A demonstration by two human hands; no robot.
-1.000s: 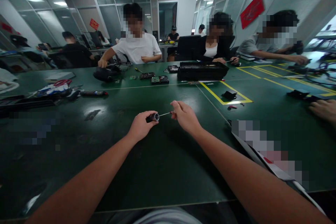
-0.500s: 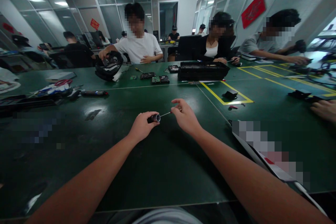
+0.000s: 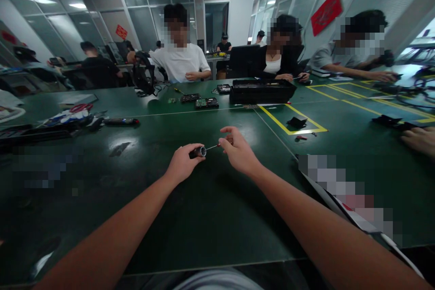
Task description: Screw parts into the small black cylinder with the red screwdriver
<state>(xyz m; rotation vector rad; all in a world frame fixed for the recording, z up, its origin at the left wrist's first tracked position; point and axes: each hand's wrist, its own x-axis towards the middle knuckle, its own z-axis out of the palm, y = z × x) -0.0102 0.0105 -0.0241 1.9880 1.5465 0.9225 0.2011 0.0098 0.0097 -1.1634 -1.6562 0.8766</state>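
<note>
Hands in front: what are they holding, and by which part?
The left hand holds a dark cylinder around its side; the right hand holds a thin-shafted tool by its reddish handle.

Long black case [image 3: 262, 95] near green circuit board [image 3: 206, 103]; black piece [image 3: 297, 123] inside yellow outline [image 3: 274, 120].

Over a glossy dark-green surface [image 3: 190, 226], the left grip [image 3: 180, 164] holds a short black cylinder [image 3: 196, 153] (its grey-rimmed end showing); the right grip [image 3: 240, 152] holds a thin reddish-handled metal rod [image 3: 218, 145], its tip just beside that end.
</note>
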